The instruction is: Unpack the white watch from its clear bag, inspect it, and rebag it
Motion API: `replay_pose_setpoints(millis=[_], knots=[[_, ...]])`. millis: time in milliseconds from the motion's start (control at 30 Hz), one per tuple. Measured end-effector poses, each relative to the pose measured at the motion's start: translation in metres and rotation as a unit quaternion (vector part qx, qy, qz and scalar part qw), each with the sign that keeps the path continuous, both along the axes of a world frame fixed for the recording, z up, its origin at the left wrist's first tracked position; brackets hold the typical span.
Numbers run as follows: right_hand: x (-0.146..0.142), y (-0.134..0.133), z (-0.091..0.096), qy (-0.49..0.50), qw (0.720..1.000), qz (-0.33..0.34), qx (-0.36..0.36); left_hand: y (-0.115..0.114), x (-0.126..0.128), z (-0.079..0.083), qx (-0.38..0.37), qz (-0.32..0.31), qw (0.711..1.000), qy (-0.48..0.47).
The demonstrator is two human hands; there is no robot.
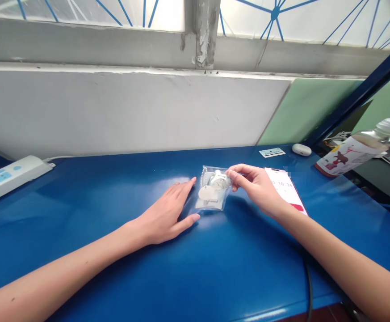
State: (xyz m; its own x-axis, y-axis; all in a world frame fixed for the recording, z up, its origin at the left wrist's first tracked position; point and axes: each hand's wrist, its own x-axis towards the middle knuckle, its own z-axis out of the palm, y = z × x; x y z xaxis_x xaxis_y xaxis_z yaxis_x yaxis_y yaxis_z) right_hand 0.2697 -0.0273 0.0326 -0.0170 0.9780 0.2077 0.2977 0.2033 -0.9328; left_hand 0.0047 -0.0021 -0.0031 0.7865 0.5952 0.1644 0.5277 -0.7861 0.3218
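A small clear plastic bag (211, 203) is on the blue table, around its middle. Inside it are pale parts: a white round piece, a flat disc and what looks like a string of small beads. My right hand (255, 185) pinches the bag's right edge between thumb and fingers. On the left of the bag, my left hand (169, 212) rests on the table with thumb and fingers spread, the tips close to the bag's edge. Whether those fingertips touch the plastic I cannot tell. What the parts in the bag belong to is too small to make out.
Behind my right hand lies a phone (287, 190) with a lit screen. Farther back are a card (271, 152) and a white earphone case (301, 149). A labelled bottle (352, 152) leans at the right; a white power strip (14, 179) lies at the left. A dark cable (308, 281) hangs in front.
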Motion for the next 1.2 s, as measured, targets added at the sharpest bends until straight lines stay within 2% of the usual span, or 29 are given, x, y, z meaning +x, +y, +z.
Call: replay_pose_setpoints(millis=[100,200,333,433,500,600,667,767,833,1033,1200], knots=[[0.000,0.002,-0.010,-0.012,0.999,0.026,-0.037,-0.001,0.000,-0.001,-0.016,0.026,0.999,-0.015],[0.000,0.003,-0.019,-0.065,0.996,0.032,-0.048,-0.002,0.000,0.000,-0.024,0.037,0.999,-0.024],[-0.002,0.002,-0.028,-0.145,0.989,0.019,-0.007,-0.003,0.000,0.002,-0.019,0.017,0.999,-0.028],[-0.004,0.000,-0.033,-0.190,0.981,0.039,0.028,-0.003,0.000,0.003,-0.017,0.012,0.999,-0.024],[-0.004,-0.002,-0.035,-0.241,0.967,0.060,0.060,-0.002,0.000,0.002,-0.012,0.008,1.000,-0.012],[-0.002,-0.005,-0.032,-0.336,0.930,0.064,0.134,-0.001,0.000,-0.001,-0.005,0.008,1.000,-0.003],[0.002,-0.007,-0.028,-0.378,0.906,0.093,0.165,0.000,-0.001,-0.003,-0.007,0.015,1.000,-0.006],[0.007,-0.008,-0.023,-0.415,0.876,0.180,0.167,-0.001,-0.001,-0.004,-0.009,0.024,1.000,-0.015],[0.008,-0.009,-0.022,-0.431,0.864,0.212,0.148,-0.001,-0.001,-0.004,-0.003,0.023,0.999,-0.023],[0.007,-0.008,-0.029,-0.449,0.862,0.213,0.105,-0.002,0.001,-0.003,0.043,-0.013,0.996,-0.079],[0.007,-0.008,-0.030,-0.440,0.866,0.211,0.110,0.000,0.002,-0.001,0.068,0.005,0.988,-0.139]])
